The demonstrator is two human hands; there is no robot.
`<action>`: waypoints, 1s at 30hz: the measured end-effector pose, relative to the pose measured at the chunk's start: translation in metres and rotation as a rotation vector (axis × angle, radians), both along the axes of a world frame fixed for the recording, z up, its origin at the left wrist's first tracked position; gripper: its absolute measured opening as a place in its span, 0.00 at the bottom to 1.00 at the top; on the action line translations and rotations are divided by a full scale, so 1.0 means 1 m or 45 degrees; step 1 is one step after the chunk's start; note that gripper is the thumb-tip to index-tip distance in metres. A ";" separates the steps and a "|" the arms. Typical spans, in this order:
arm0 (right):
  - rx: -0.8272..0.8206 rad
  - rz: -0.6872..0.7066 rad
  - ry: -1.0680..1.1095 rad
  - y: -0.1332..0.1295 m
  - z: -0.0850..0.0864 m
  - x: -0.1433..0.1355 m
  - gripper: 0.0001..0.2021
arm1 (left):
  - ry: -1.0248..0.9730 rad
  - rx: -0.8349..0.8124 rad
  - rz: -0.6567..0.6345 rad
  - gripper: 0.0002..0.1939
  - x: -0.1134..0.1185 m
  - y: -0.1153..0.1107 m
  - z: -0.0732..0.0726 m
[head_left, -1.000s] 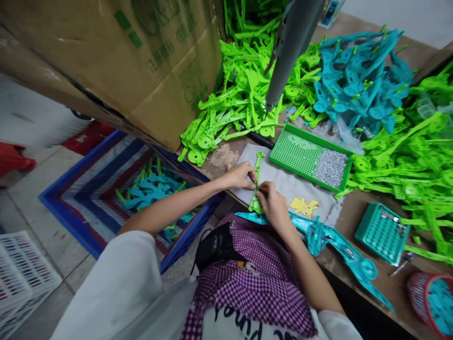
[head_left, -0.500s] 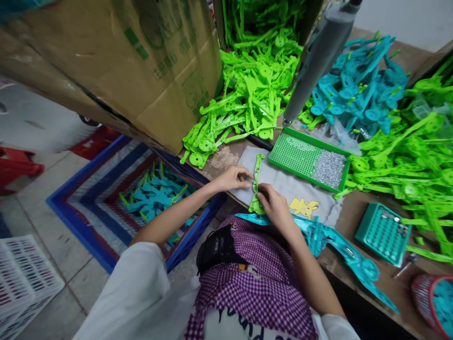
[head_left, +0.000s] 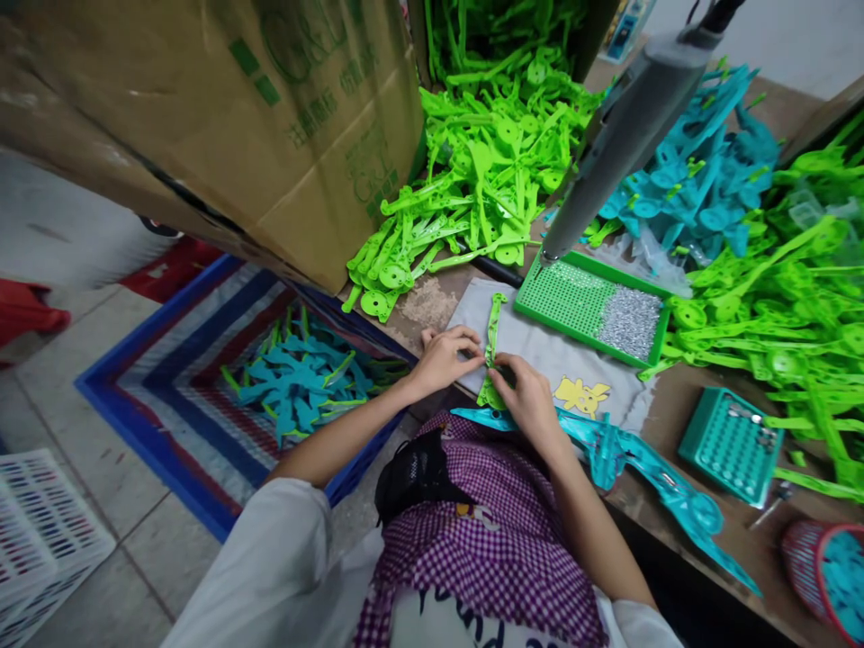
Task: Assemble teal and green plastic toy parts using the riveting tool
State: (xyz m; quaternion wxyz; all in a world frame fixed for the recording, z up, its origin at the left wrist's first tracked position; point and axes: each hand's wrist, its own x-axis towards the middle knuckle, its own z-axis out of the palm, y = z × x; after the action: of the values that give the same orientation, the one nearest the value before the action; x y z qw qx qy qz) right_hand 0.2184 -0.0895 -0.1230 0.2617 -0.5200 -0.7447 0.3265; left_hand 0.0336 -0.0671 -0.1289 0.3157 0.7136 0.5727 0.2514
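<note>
A long bright green plastic part lies on a grey cloth near the table's front edge. My left hand is at its left side, thumb and fingertips pinched together against the middle of the part; anything small between them is hidden. From the right, my right hand grips the same part with thumb and index finger, just above its wide lower end. Below my right hand, a long turquoise plastic part lies along the table edge, partly covered by that hand and wrist.
Heaped green parts lie behind the cloth, beside a cardboard box. A grey hanging tool points at a green tray of metal pieces. A teal tray stands right; a blue-rimmed crate is lower left.
My left hand has moved slightly right and closed in on the green part, its fingertips now together. The grey tool has shifted a little. My right hand has barely moved.
</note>
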 end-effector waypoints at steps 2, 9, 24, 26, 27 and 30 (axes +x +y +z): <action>0.005 -0.013 0.013 0.000 0.000 -0.001 0.10 | 0.019 -0.021 -0.003 0.05 0.000 0.000 0.002; -0.055 -0.040 0.012 0.000 0.002 -0.001 0.11 | 0.020 -0.007 -0.015 0.05 0.004 -0.001 0.005; -0.058 -0.037 -0.007 0.003 -0.003 -0.002 0.11 | 0.167 0.141 -0.014 0.09 0.008 -0.007 0.007; -0.025 -0.016 0.005 0.002 -0.001 -0.005 0.10 | 0.180 0.182 0.032 0.09 0.008 -0.009 0.005; -0.007 -0.001 0.014 0.002 -0.001 -0.006 0.10 | 0.183 0.203 0.054 0.09 0.007 -0.009 0.003; 0.032 0.025 0.013 0.002 0.000 -0.007 0.10 | 0.205 0.242 0.054 0.11 0.007 -0.009 -0.004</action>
State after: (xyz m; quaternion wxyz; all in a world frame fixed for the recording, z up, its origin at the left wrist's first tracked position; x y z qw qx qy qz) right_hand 0.2113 -0.0872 -0.1230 0.2689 -0.5077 -0.7524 0.3224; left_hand 0.0401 -0.0763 -0.1324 0.1943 0.7459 0.5847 0.2531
